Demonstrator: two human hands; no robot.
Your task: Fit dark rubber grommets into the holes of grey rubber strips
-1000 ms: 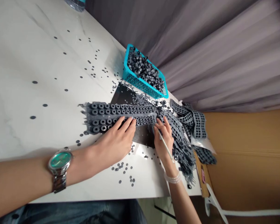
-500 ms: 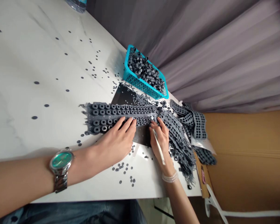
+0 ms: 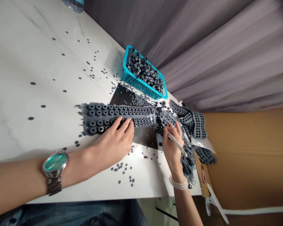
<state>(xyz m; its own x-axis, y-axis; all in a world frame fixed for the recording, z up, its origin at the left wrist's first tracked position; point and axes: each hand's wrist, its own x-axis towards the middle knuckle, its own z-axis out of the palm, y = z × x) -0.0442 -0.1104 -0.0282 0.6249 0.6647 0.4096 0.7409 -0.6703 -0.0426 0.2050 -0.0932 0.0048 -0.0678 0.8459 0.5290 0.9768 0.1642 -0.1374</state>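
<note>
A white marble-patterned table (image 3: 37,62) fills the left of the frame, with a grey curtain (image 3: 214,53) at upper right and a cardboard sheet (image 3: 247,157) at right. Near the table's far edge, a teal plastic basket (image 3: 143,75) brims with grey rubber rings. Below it, a long moulded rubber strip (image 3: 118,114) studded with rings lies across a black sheet (image 3: 124,95) and runs into a tangled pile of strips (image 3: 198,125) at right. The left hand (image 3: 113,141) lies on the strip's lower edge, fingers spread and pressing. Just right of it, the right hand (image 3: 173,147) pinches a slim white stick (image 3: 178,144), its fingertips (image 3: 172,125) among the strips. Loose rings (image 3: 120,169) dot the table.
</note>
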